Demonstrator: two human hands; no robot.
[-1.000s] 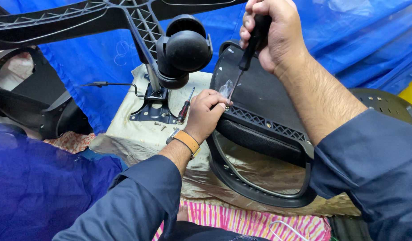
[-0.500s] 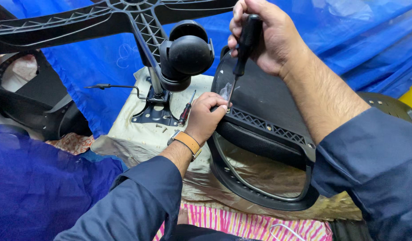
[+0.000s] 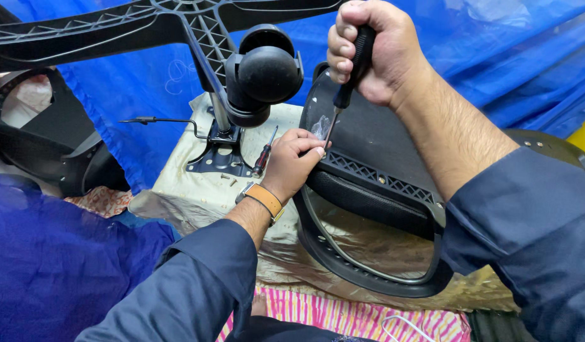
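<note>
Black chair back frame (image 3: 394,190) lies across right half of cloth-covered table (image 3: 184,202), hanging over near edge. Chair base with caster (image 3: 264,73) stands at far edge. Right hand (image 3: 375,50) raised above frame, forearm sloping down, fingers clenched round screwdriver (image 3: 346,95) handle, tip down on frame's top rail. Left hand (image 3: 295,161), wrist bent, fingertips pinching at tip. Spare red-handled screwdriver (image 3: 264,155) near far edge.

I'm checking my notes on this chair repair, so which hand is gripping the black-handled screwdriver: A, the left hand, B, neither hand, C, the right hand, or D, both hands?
C: the right hand is closed around the handle of the screwdriver, while the left hand rests near its tip on the black chair frame.
</note>
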